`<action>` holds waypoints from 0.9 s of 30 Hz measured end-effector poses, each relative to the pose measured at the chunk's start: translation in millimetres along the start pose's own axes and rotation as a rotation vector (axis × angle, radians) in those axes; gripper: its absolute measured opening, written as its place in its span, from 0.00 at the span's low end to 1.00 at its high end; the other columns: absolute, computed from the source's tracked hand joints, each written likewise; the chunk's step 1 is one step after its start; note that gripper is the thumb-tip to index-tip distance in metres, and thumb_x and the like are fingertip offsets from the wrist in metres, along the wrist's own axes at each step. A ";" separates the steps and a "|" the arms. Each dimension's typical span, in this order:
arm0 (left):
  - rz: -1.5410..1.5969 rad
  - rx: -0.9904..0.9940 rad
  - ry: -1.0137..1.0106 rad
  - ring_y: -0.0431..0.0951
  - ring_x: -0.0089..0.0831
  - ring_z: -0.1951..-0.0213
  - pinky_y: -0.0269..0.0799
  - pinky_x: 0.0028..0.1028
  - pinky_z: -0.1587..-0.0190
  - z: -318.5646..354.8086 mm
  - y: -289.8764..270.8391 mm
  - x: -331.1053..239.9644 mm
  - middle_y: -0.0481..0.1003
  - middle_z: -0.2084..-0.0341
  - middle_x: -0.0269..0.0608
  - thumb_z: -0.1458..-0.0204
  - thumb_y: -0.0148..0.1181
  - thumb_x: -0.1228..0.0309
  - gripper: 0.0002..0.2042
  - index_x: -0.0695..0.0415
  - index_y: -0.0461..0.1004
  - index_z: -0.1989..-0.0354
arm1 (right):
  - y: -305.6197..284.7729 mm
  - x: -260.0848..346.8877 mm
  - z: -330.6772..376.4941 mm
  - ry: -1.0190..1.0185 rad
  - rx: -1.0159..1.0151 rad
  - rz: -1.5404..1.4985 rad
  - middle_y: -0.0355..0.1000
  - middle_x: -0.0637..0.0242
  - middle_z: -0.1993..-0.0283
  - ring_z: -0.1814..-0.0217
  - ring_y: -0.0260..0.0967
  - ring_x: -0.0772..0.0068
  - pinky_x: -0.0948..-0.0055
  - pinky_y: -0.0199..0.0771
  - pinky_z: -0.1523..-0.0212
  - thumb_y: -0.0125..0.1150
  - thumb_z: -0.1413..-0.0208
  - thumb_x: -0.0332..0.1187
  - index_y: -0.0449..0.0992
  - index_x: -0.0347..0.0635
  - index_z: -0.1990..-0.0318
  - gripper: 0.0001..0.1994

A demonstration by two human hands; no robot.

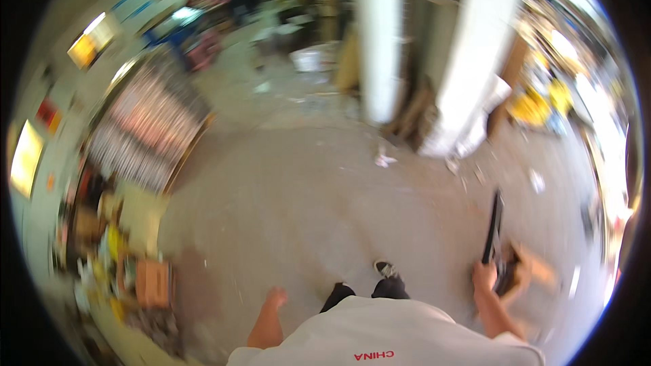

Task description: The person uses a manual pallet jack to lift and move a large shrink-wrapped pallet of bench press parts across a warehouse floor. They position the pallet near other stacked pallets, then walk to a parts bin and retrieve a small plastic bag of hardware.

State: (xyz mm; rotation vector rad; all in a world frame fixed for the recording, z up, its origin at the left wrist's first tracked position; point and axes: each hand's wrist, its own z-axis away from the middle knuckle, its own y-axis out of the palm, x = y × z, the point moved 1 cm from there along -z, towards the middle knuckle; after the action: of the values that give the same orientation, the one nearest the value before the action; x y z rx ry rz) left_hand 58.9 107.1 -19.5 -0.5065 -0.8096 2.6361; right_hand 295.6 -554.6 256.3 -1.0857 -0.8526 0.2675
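Observation:
My right hand (484, 276) is closed around the lower part of a long, narrow black bar-like object (494, 227) that points up and away from me. Blur hides what kind of thing it is. Just beyond that hand, an open cardboard box (521, 278) lies on the floor, partly covered by the hand and forearm. Out to my left side hangs my left hand (274, 297), with no object visible at it; its fingers are too smeared to read.
Grey concrete floor (291, 190) stretches ahead. A large stack of flat sheets (152, 118) stands at left, above a brown carton (154, 283). White pillars (380, 47) rise ahead, with paper scraps (385, 160) near their base. Yellow bags (532, 105) lie at far right.

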 end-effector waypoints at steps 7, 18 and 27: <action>-0.132 -0.199 0.986 0.82 0.49 0.56 0.77 0.46 0.53 -124.1 -220.9 -277.2 0.81 0.57 0.51 0.38 0.59 0.63 0.16 0.57 0.72 0.46 | 5.8 47.7 236.8 0.017 -0.093 0.152 0.79 0.56 0.70 0.61 0.79 0.47 0.50 0.77 0.58 0.70 0.56 0.41 0.78 0.47 0.62 0.14; -0.502 0.456 2.193 0.75 0.47 0.43 0.65 0.49 0.31 299.9 -80.0 -284.1 0.75 0.47 0.47 0.57 0.74 0.74 0.26 0.52 0.71 0.47 | -50.4 -68.0 512.0 -0.211 -0.072 0.082 0.78 0.61 0.71 0.62 0.78 0.50 0.52 0.75 0.59 0.67 0.57 0.37 0.76 0.47 0.68 0.09; -0.507 0.431 2.258 0.75 0.43 0.68 0.69 0.39 0.55 422.3 -56.7 -97.3 0.73 0.79 0.39 0.64 0.70 0.74 0.11 0.53 0.70 0.79 | -147.9 -186.3 636.0 -0.258 0.062 0.126 0.76 0.64 0.72 0.61 0.76 0.54 0.57 0.71 0.54 0.68 0.57 0.36 0.76 0.46 0.70 0.08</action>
State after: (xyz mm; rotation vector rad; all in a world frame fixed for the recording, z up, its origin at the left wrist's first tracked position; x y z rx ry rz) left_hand -23.4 -86.3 363.8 -1.9192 0.3843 0.5069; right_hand -316.5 -309.1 418.1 -1.0621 -0.9997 0.5454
